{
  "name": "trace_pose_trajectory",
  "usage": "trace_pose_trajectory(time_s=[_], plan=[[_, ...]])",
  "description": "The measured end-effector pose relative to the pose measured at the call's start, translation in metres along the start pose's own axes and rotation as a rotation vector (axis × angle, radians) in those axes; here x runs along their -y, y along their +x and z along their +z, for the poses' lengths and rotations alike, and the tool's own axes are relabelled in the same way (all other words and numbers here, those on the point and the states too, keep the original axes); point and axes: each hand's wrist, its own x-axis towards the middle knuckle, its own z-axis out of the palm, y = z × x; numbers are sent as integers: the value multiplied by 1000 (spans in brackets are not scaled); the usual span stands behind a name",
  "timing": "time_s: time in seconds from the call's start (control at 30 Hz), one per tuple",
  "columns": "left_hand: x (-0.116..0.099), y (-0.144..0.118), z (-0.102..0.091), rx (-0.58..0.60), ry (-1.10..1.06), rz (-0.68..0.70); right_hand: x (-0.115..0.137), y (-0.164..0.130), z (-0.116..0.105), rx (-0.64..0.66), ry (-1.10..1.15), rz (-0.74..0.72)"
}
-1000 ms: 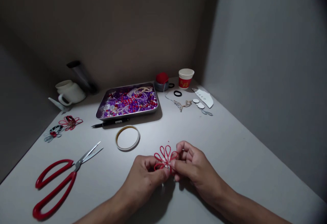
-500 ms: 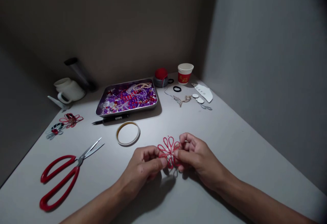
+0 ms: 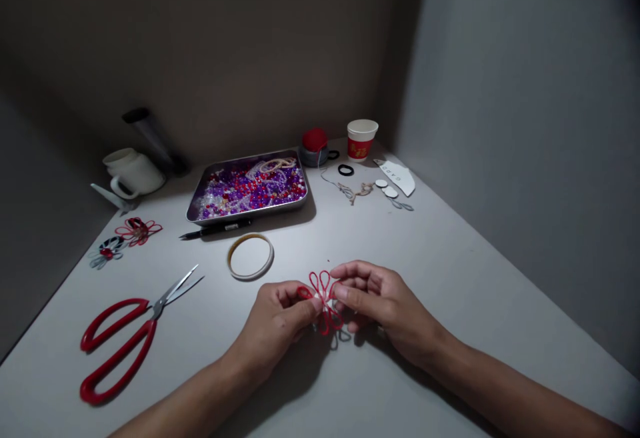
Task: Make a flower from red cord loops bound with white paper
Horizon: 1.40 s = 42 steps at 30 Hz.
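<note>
While scissors (image 3: 125, 335) lie far left on the table (image 3: 450, 278), our left hand (image 3: 273, 328) and right hand (image 3: 385, 301) both pinch the red flower (image 3: 324, 298) between them, just above the table, ring (image 3: 250, 256) behind.

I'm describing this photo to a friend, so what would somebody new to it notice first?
First, the red looped flower ornament, pinched just above the table between the left hand and the right hand at front centre. Next, the big red-handled scissors lying open at the front left of the grey table. Then, farther back, the metal tray full of purple, red and white beads.
</note>
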Motion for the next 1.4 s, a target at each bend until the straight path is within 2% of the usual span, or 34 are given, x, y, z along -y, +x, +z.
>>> trace_pose_trajectory(time_s=[0.13,0.3,0.7,1.0,1.4], plan=[[0,-1,0,-5,34,8,-1,2,5,-51,-12,-55],[-3,0,4,-34,2,18,4,0,10,-101,-39,-44],[2,-3,6,-89,-89,26,3,-3,9,-69,-162,-75],[0,-2,5,-99,-65,26,-2,-4,4,-45,-407,-222],[-4,-4,9,-113,-48,30,-3,-6,2,-37,-601,-414]])
